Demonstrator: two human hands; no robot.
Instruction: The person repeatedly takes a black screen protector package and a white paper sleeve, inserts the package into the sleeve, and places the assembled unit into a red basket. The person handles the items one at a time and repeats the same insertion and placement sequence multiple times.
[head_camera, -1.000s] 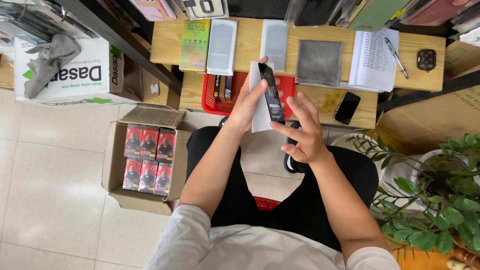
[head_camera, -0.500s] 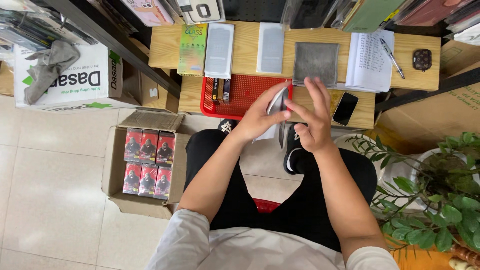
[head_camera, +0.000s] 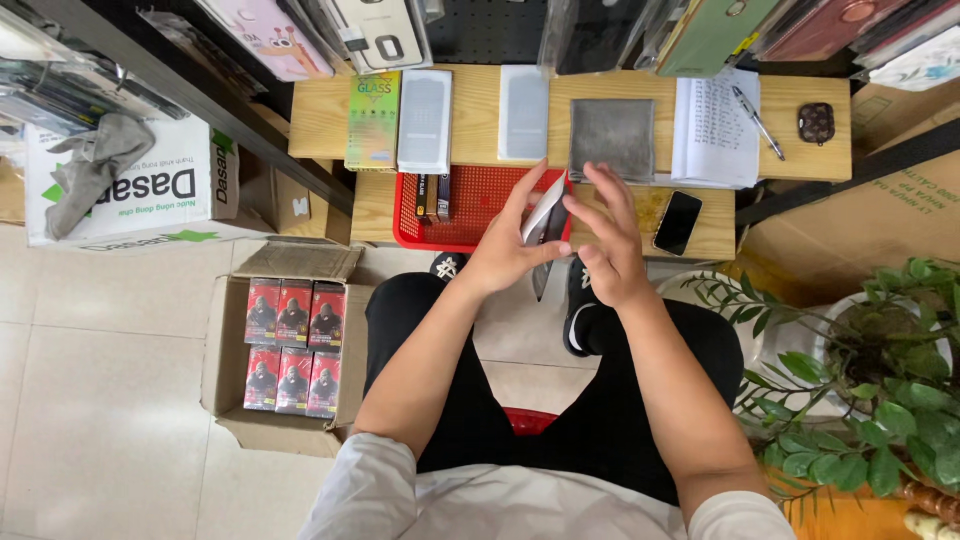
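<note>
My left hand (head_camera: 505, 250) and my right hand (head_camera: 605, 240) hold a thin flat white and dark sleeve (head_camera: 545, 215) between them, tilted on edge over the front of a red basket (head_camera: 470, 200). The left hand grips its left side with fingers raised. The right hand's fingers are spread along its right side. I sit with black trousers and dark shoes below the hands. A black phone (head_camera: 677, 222) lies on the wooden shelf (head_camera: 330, 120) just right of my right hand.
On the shelf lie flat packets (head_camera: 424, 120), a grey cloth (head_camera: 611, 138), a notebook with a pen (head_camera: 715, 125) and a small dark case (head_camera: 816, 122). An open carton of red boxes (head_camera: 293, 345) stands at left, a white carton (head_camera: 130, 190) behind it, a potted plant (head_camera: 880, 370) at right.
The hands have come together and shifted slightly right over the basket. The dark flat item that stood upright in my left hand is now tilted on edge between both hands.
</note>
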